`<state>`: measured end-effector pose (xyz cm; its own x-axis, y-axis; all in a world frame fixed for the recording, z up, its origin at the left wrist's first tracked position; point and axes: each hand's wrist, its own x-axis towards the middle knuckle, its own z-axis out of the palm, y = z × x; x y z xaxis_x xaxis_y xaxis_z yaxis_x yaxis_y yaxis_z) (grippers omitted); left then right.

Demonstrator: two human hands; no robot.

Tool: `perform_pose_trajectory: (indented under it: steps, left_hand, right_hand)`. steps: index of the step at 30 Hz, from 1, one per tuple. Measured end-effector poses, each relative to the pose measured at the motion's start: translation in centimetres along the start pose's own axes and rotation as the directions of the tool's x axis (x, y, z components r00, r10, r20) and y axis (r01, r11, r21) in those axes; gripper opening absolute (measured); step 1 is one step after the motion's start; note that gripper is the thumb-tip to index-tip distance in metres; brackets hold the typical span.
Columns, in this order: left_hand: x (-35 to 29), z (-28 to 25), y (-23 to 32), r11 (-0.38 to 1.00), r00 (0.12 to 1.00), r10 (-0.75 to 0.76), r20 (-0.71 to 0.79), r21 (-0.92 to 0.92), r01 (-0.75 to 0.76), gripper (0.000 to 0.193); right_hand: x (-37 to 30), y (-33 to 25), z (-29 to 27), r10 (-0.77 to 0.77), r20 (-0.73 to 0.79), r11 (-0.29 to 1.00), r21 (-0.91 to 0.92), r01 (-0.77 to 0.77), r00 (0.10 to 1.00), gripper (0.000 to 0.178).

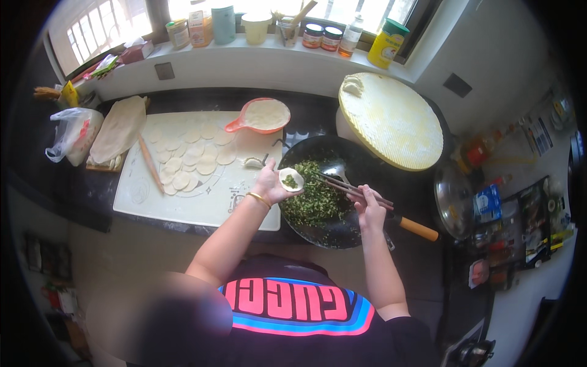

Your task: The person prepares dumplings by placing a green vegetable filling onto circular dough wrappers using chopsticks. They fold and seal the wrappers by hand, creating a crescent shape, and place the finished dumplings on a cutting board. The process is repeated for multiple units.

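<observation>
Here, the left hand (270, 185) cups a filled wrapper (292, 178); the right hand (370, 209) grips chopsticks (340, 185). At nine o'clock from the wok (330, 238) lies a mat (139, 197).

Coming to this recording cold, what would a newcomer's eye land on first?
Probably the dark wok of chopped green filling near the middle, with the left hand holding a round wrapper at its left side and the right hand holding chopsticks over it. Next, the pale dough rounds scattered on the whitish mat at left, then the big yellowish round tray at upper right.
</observation>
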<state>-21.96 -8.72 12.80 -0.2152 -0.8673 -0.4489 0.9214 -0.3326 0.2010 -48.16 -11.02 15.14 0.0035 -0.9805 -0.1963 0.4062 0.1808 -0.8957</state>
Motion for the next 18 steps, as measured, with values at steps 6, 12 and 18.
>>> perform_pose_trajectory:
  steps: [6, 12, 18]
  left_hand:
    - [0.1, 2.4, -0.9, 0.998, 0.999, 0.001, 0.043, -0.056, 0.002, 0.072]
    - [0.2, 3.0, -0.9, 1.0, 1.0, 0.021, -0.006, 0.0, -0.021, 0.07]
    - [-0.2, 1.9, -0.6, 1.0, 0.998, -0.008, 0.069, 0.02, 0.007, 0.066]
  right_hand:
    - [-3.9, 0.1, 1.7, -0.368, 0.163, 0.884, -0.245, 0.399, 0.915, 0.017]
    - [-6.4, -0.7, 2.5, -0.585, 0.645, 0.337, -0.359, 0.87, 0.492, 0.011]
    - [-4.8, -2.6, 1.6, -0.492, 0.458, 0.667, -0.348, 0.659, 0.74, 0.01]
